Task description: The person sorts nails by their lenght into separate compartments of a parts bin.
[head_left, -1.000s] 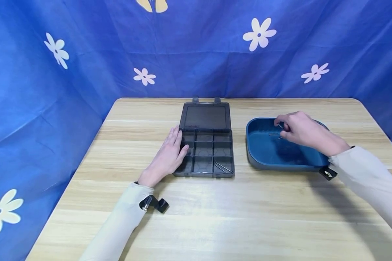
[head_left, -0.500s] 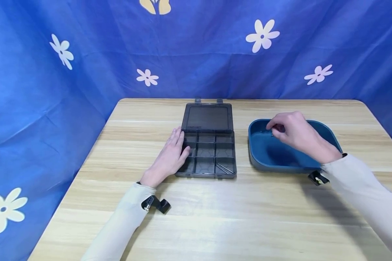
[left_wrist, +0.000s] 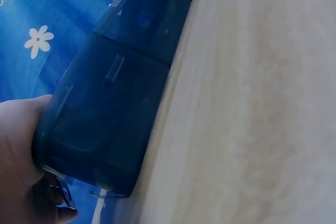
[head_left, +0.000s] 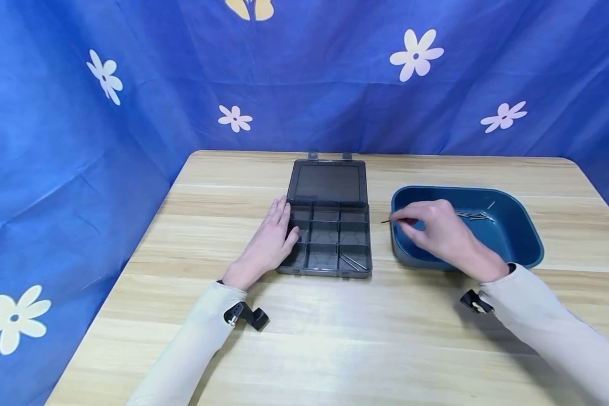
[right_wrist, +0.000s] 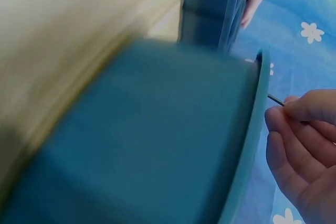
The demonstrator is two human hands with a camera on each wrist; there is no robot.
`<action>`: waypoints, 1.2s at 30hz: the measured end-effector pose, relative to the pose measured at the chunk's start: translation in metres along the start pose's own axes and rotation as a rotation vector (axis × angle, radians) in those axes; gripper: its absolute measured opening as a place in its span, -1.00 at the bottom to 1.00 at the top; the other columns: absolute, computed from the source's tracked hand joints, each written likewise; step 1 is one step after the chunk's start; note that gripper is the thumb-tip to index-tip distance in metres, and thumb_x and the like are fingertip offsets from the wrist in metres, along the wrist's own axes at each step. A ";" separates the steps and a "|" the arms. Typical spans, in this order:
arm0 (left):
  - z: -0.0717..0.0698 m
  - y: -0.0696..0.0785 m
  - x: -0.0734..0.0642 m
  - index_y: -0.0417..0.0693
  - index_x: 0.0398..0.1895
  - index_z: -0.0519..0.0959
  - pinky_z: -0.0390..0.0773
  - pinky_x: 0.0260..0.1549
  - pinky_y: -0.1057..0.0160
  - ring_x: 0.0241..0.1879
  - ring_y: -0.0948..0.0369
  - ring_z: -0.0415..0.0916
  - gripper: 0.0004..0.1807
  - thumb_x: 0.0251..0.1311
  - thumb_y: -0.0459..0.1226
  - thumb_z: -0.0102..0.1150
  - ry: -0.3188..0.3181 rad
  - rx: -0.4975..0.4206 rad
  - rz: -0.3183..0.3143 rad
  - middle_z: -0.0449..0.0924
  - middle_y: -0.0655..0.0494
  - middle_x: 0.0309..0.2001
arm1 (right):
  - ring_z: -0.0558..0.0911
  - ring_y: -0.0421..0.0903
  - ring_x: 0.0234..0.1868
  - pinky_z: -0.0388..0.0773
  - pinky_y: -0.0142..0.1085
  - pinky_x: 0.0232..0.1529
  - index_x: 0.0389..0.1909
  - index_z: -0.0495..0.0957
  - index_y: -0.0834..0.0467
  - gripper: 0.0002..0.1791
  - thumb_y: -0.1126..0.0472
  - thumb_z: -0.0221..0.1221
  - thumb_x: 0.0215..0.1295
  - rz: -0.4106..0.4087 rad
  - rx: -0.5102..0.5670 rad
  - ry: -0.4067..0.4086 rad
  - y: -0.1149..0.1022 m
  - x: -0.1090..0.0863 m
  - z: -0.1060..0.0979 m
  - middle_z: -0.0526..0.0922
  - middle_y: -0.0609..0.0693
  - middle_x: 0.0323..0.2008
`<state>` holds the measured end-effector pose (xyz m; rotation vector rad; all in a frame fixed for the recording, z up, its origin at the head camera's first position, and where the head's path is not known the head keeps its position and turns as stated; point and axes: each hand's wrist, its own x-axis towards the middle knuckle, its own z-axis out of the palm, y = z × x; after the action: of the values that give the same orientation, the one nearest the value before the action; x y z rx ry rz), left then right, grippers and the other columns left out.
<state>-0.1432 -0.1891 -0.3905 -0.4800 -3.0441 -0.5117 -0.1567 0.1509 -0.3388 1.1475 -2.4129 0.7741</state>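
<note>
My right hand [head_left: 438, 228] pinches a thin metal nail [head_left: 385, 221] between thumb and fingertips, just past the left rim of a blue bin [head_left: 535, 248]. In the right wrist view the nail [right_wrist: 275, 99] pokes out from the fingertips beside the bin's rim. My left hand [head_left: 264, 242] rests with straight fingers on the left edge of a dark see-through compartment box [head_left: 325, 272], thumb over its left column. The lid [head_left: 330, 180] lies folded back. Two nails [head_left: 353, 261] lie slanted in the front right compartment. Several more nails [head_left: 471, 216] lie in the bin.
The box and bin stand side by side on a light wooden table [head_left: 325, 338], with a narrow gap between them. A blue curtain [head_left: 309, 73] with white flowers hangs behind and to the left.
My right hand has come up from inside the bin and moved left to its near rim, bringing a nail. Nails in the bin are now uncovered. The left hand stays on the box.
</note>
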 end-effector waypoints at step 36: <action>-0.002 0.004 -0.004 -0.50 0.43 -0.04 -0.15 0.42 -0.09 0.48 -0.18 -0.27 -0.27 0.51 -0.04 -0.31 0.026 0.071 0.009 -0.14 -0.37 0.48 | 0.69 -0.03 -0.19 0.62 -0.16 -0.07 -0.27 0.71 0.26 -0.83 0.36 0.35 0.07 -0.160 -0.018 -0.005 -0.042 -0.006 0.040 0.74 0.09 -0.25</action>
<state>-0.1381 -0.1874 -0.3873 -0.4800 -3.0214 -0.4041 -0.1236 0.1083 -0.3594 1.3180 -2.2931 0.6983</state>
